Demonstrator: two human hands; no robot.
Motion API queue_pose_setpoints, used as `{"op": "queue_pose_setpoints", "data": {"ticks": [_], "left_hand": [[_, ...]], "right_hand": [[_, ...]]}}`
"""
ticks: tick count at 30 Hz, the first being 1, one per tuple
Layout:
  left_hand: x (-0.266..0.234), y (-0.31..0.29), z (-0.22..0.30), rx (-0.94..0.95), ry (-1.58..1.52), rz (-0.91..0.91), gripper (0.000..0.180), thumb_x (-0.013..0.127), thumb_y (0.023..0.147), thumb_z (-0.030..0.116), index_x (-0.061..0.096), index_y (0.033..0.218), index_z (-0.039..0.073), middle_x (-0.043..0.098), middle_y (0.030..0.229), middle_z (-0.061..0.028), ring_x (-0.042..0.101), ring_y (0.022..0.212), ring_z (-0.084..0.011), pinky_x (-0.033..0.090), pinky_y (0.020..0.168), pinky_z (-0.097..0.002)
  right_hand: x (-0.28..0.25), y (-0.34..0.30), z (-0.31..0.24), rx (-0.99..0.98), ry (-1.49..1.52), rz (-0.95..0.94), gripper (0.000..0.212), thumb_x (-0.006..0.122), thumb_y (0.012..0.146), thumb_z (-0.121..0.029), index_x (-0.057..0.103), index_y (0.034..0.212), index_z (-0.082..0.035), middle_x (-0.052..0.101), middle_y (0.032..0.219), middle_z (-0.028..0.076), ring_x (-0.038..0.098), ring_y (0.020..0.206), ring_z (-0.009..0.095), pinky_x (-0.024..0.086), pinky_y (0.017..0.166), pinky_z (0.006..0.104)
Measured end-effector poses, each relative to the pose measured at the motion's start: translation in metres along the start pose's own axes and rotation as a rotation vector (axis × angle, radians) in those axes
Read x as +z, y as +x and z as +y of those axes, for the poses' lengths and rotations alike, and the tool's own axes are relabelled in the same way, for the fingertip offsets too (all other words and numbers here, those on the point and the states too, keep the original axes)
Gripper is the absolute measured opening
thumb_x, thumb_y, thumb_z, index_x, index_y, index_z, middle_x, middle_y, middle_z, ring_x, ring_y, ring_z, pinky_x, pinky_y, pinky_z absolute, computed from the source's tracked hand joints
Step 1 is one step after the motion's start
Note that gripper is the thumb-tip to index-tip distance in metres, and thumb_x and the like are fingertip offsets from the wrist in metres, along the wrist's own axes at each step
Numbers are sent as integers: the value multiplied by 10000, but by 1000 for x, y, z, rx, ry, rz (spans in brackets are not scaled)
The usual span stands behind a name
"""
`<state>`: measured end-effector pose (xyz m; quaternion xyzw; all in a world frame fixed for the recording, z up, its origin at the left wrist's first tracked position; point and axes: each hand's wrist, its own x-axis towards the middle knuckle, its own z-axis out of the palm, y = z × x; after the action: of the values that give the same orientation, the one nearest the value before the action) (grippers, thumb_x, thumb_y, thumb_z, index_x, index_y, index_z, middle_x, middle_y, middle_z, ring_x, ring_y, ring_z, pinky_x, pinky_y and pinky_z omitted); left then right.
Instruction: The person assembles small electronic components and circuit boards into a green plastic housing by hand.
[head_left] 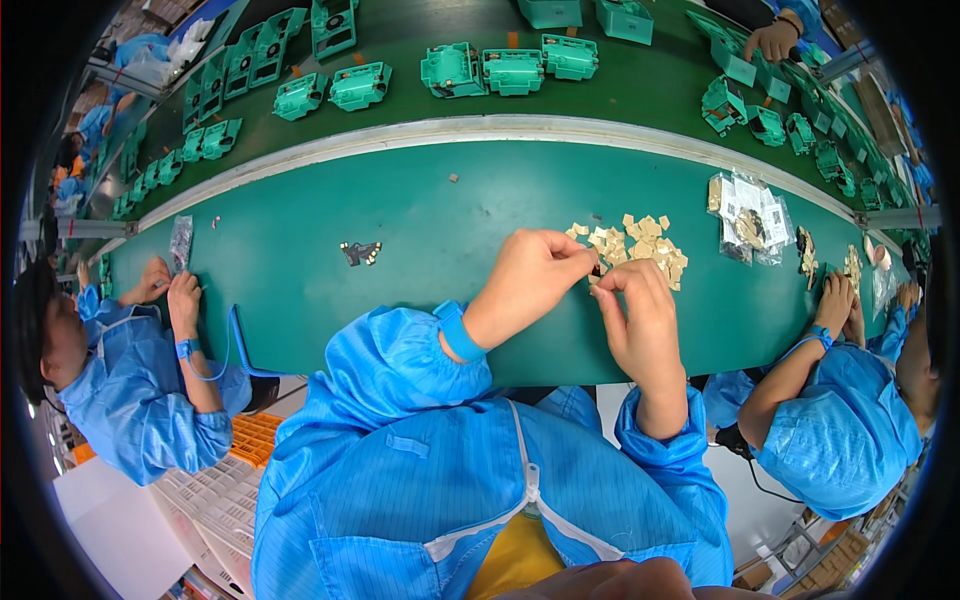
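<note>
My left hand (pixel 530 283), a blue band at its wrist, is closed in a pinch on a small dark part (pixel 598 269). Opposite it, my right hand (pixel 643 322) pinches a small beige piece (pixel 594 281) right against that part; the fingers hide most of both. Just beyond my fingertips lies a loose heap of thin, flat beige pieces (pixel 650 245). Off to the left on the green tabletop (pixel 420 320) sits a little pile of black parts with gold-coloured ends (pixel 360 253).
Clear plastic bags with white labels (pixel 752 218) lie right of the heap. Past a pale rail (pixel 480 127), a dark green belt carries rows of turquoise trays (pixel 452 70). Co-workers in blue sit at left (pixel 150 390) and right (pixel 835 410). A blue cord (pixel 238 340) hangs at the left edge.
</note>
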<state>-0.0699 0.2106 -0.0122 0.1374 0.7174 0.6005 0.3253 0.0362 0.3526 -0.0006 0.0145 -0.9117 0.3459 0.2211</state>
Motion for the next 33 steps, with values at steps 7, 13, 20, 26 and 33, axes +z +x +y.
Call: {"op": "queue_pose_setpoints", "data": {"ticks": [7,13,20,26,33], "left_hand": [[-8,9,-8,45,-116,78,273,693,935,207,746,970,-59,715,845,-46,606,779,-76,480,679,-230],[-17,7,-2,193,142,44,249,718,930,224,730,910,-24,658,815,-22,573,740,-91,465,659,-263],[-22,0,-2,582,387,121,208,809,797,191,685,834,28,619,797,-61,571,695,-185,438,678,-318],[-27,-4,0,945,600,233,404,834,707,417,651,816,74,616,810,-65,579,746,-257,402,715,-373],[-32,0,-1,1030,655,327,475,775,730,521,652,816,70,616,810,-74,585,760,-264,401,714,-376]], "right_hand": [[-15,-7,17,120,13,-52,145,706,815,36,592,899,3,613,861,136,616,824,323,494,720,397],[-15,-6,45,480,16,45,158,650,879,23,665,1036,29,698,893,165,694,786,298,546,700,376],[-20,8,41,395,69,117,188,660,917,-64,675,1085,20,696,967,144,681,823,213,544,686,323],[-22,24,24,827,1429,-442,231,647,989,-227,682,1037,-4,672,922,44,637,785,111,501,651,245],[-25,43,24,864,1350,-649,188,694,951,-203,694,964,-15,676,836,12,627,728,87,500,664,222]]}}
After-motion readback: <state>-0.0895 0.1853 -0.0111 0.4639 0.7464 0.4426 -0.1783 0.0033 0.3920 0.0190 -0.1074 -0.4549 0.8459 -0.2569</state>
